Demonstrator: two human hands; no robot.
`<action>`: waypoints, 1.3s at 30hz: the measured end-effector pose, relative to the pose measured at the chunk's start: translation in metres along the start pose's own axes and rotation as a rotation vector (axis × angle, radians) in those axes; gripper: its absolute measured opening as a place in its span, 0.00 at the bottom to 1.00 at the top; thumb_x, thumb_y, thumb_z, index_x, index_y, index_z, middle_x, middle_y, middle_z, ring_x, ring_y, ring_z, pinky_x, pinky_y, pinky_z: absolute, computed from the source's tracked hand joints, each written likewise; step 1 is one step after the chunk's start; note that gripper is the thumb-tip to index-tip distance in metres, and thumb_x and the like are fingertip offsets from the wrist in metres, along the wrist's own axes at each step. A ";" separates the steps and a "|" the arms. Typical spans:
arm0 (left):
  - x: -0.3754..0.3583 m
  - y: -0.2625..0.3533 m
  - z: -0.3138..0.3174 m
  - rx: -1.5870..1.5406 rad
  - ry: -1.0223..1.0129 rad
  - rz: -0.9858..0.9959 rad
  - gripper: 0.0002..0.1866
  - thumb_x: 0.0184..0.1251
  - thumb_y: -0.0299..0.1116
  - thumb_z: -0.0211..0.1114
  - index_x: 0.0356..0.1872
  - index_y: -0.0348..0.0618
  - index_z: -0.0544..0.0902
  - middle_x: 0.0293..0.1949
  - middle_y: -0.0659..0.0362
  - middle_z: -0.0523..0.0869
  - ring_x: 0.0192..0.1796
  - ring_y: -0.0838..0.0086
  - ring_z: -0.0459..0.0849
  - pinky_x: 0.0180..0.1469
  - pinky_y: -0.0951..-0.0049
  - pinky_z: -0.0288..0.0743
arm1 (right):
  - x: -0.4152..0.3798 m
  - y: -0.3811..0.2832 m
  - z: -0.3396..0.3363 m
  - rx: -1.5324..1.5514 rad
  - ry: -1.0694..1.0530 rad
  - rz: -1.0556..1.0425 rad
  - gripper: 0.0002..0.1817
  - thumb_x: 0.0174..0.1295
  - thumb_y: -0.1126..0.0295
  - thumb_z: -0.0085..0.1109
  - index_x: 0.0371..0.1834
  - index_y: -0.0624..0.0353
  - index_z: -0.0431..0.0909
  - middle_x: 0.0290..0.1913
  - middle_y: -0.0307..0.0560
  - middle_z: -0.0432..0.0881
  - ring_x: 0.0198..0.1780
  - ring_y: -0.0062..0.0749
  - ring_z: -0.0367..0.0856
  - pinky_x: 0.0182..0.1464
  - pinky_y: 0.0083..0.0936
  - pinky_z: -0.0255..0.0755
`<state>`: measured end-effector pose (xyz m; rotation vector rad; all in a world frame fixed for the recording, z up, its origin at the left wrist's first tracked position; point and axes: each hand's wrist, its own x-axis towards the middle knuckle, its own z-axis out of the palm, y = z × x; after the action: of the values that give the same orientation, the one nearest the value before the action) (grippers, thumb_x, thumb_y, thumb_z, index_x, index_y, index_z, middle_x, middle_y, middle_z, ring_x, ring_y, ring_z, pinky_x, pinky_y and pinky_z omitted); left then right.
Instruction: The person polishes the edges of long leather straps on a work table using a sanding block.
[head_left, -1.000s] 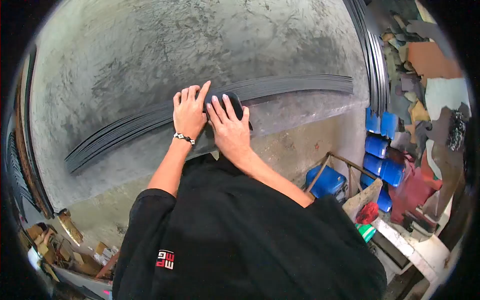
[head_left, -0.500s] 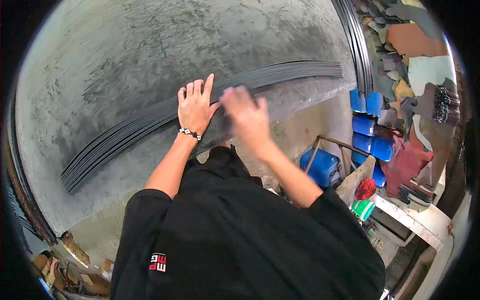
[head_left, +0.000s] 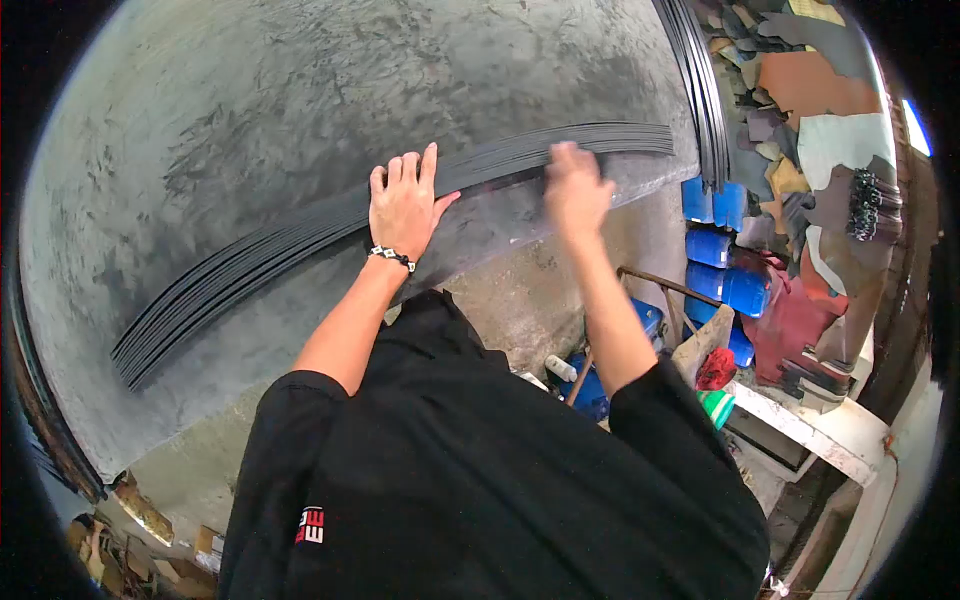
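A row of long, thin black strips lies side by side across the grey-black table, from the lower left to the upper right. Pressed flat on the middle of the strips, my left hand has its fingers stretched out and its thumb apart. My right hand is over the near edge of the strips, towards their right end. Motion smears its fingers, so whether they grip a strip is hidden.
More black strips lie along the table's right side. Beyond are blue plastic containers, leather-like scraps and a dark red piece. A rusty metal frame stands near my right arm. Cardboard lies at lower left.
My right hand has moved right along the strips, away from my left hand. My left hand still rests on the strips. The view has shifted slightly.
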<state>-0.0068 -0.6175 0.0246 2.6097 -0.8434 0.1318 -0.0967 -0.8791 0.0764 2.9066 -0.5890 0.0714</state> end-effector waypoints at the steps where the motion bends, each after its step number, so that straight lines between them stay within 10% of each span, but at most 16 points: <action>1: 0.001 -0.001 -0.001 -0.001 -0.008 0.002 0.46 0.68 0.65 0.73 0.80 0.50 0.77 0.59 0.58 0.82 0.63 0.62 0.79 0.69 0.55 0.70 | 0.013 0.041 0.033 -0.017 0.046 0.174 0.26 0.71 0.62 0.61 0.72 0.45 0.85 0.72 0.42 0.87 0.77 0.48 0.77 0.60 0.66 0.71; 3: -0.001 -0.001 -0.001 0.034 -0.007 0.006 0.46 0.68 0.66 0.73 0.80 0.50 0.77 0.58 0.59 0.82 0.63 0.63 0.78 0.69 0.55 0.70 | 0.017 0.003 0.002 -0.033 -0.089 0.298 0.25 0.73 0.61 0.60 0.72 0.45 0.85 0.75 0.41 0.85 0.77 0.50 0.77 0.63 0.67 0.70; 7: 0.001 -0.001 0.002 0.053 -0.012 0.001 0.45 0.67 0.65 0.74 0.80 0.52 0.77 0.58 0.59 0.81 0.63 0.63 0.78 0.69 0.55 0.70 | -0.065 -0.142 -0.016 0.065 0.049 -0.257 0.25 0.73 0.62 0.63 0.73 0.42 0.84 0.80 0.38 0.80 0.81 0.46 0.73 0.66 0.64 0.69; 10: 0.000 0.000 0.000 0.026 -0.009 -0.009 0.45 0.67 0.64 0.75 0.79 0.51 0.77 0.58 0.60 0.81 0.63 0.63 0.78 0.69 0.55 0.70 | -0.035 -0.085 -0.021 -0.003 0.064 -0.317 0.28 0.68 0.66 0.68 0.73 0.42 0.83 0.77 0.40 0.81 0.78 0.41 0.76 0.63 0.59 0.71; 15: 0.000 -0.001 -0.002 0.014 0.002 -0.012 0.45 0.66 0.64 0.74 0.78 0.49 0.79 0.56 0.61 0.81 0.61 0.65 0.78 0.71 0.53 0.69 | 0.024 0.005 0.015 -0.028 0.020 0.314 0.20 0.81 0.56 0.55 0.71 0.42 0.83 0.75 0.38 0.84 0.78 0.47 0.78 0.64 0.69 0.69; 19: -0.003 -0.003 0.017 0.101 0.058 0.015 0.43 0.68 0.61 0.75 0.76 0.45 0.79 0.58 0.59 0.83 0.62 0.62 0.79 0.70 0.54 0.69 | -0.040 -0.146 -0.001 0.058 0.141 -0.265 0.23 0.79 0.55 0.59 0.74 0.43 0.83 0.78 0.36 0.81 0.84 0.43 0.71 0.69 0.66 0.67; 21: -0.004 -0.002 0.008 -0.001 0.027 -0.004 0.42 0.68 0.59 0.76 0.75 0.43 0.79 0.59 0.59 0.83 0.63 0.62 0.79 0.71 0.54 0.69 | -0.032 -0.120 -0.005 0.125 0.130 -0.353 0.24 0.75 0.58 0.61 0.73 0.43 0.83 0.79 0.39 0.80 0.82 0.47 0.72 0.67 0.65 0.68; 25: -0.001 0.002 -0.005 -0.053 -0.007 -0.028 0.43 0.65 0.61 0.77 0.75 0.44 0.79 0.60 0.59 0.82 0.63 0.62 0.78 0.72 0.55 0.69 | 0.034 0.004 0.034 -0.159 0.222 0.029 0.19 0.79 0.61 0.55 0.68 0.48 0.84 0.76 0.39 0.81 0.78 0.48 0.74 0.61 0.62 0.68; 27: -0.001 0.000 0.000 -0.004 0.008 -0.020 0.45 0.64 0.63 0.77 0.75 0.45 0.79 0.60 0.61 0.82 0.63 0.64 0.77 0.72 0.55 0.69 | 0.034 -0.043 -0.012 -0.042 0.015 0.117 0.20 0.81 0.62 0.54 0.72 0.47 0.82 0.72 0.41 0.85 0.76 0.48 0.78 0.61 0.66 0.69; 30: -0.003 -0.004 0.012 0.030 0.046 0.007 0.43 0.64 0.63 0.76 0.74 0.44 0.80 0.60 0.60 0.81 0.63 0.64 0.77 0.71 0.55 0.69 | -0.021 -0.139 -0.018 0.049 0.137 -0.297 0.23 0.75 0.62 0.61 0.72 0.48 0.81 0.76 0.42 0.82 0.79 0.46 0.75 0.64 0.62 0.67; 33: -0.002 -0.002 -0.001 -0.040 0.002 -0.006 0.41 0.65 0.60 0.77 0.72 0.43 0.81 0.60 0.58 0.82 0.65 0.62 0.78 0.72 0.54 0.68 | -0.018 -0.096 -0.006 0.022 0.146 -0.397 0.24 0.74 0.61 0.64 0.73 0.45 0.82 0.75 0.39 0.83 0.79 0.42 0.76 0.65 0.59 0.69; 37: 0.000 0.001 -0.007 -0.097 -0.028 -0.038 0.40 0.65 0.58 0.77 0.72 0.43 0.81 0.62 0.57 0.83 0.66 0.61 0.78 0.73 0.54 0.68 | 0.036 0.027 0.065 -0.081 0.383 0.057 0.17 0.80 0.63 0.53 0.66 0.48 0.83 0.68 0.41 0.84 0.69 0.48 0.79 0.57 0.63 0.70; 39: -0.001 0.001 -0.007 -0.096 -0.024 -0.042 0.40 0.65 0.58 0.78 0.72 0.44 0.81 0.62 0.58 0.83 0.67 0.61 0.78 0.73 0.54 0.68 | 0.021 -0.043 0.009 0.035 0.086 0.157 0.18 0.81 0.61 0.53 0.67 0.48 0.84 0.69 0.44 0.84 0.74 0.47 0.76 0.63 0.66 0.67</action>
<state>-0.0075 -0.6147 0.0312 2.5422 -0.7826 0.0475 -0.0600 -0.8498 0.0628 2.8679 -0.8076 0.2286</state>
